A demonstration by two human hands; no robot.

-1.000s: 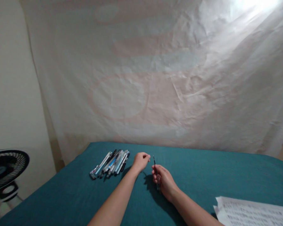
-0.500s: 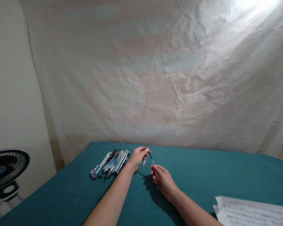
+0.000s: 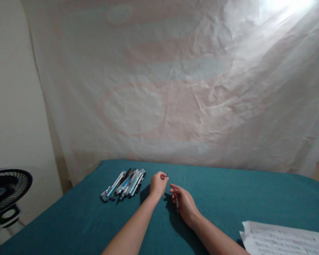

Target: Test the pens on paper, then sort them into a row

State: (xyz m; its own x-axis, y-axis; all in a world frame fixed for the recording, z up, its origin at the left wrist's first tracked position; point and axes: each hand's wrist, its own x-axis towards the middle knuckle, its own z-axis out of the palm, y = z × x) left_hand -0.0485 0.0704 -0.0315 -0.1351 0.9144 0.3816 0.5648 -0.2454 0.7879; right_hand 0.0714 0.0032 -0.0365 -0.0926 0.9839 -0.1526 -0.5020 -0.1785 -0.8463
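My left hand (image 3: pixel 158 185) is above the middle of the teal cloth, its fingers closed on a thin dark pen part (image 3: pixel 167 174) whose tip sticks up past the fingertips. Just right of it and nearer to me, my right hand (image 3: pixel 184 204) curls around a clear pen barrel (image 3: pixel 177 203); its index finger is stretched out. The two hands are apart. To the left of my left hand lies a pile of pens (image 3: pixel 126 185) in white, black, grey and blue.
The teal cloth (image 3: pixel 82 226) covers the table. Printed paper sheets (image 3: pixel 284 239) lie at the front right corner. A black fan (image 3: pixel 6 193) stands beyond the table's left edge. A pale wrinkled sheet (image 3: pixel 175 106) hangs behind.
My left hand has moved slightly right and nearer to me and turned, with the dark part now mostly hidden. The fingers of my right hand have loosened a little around the barrel.
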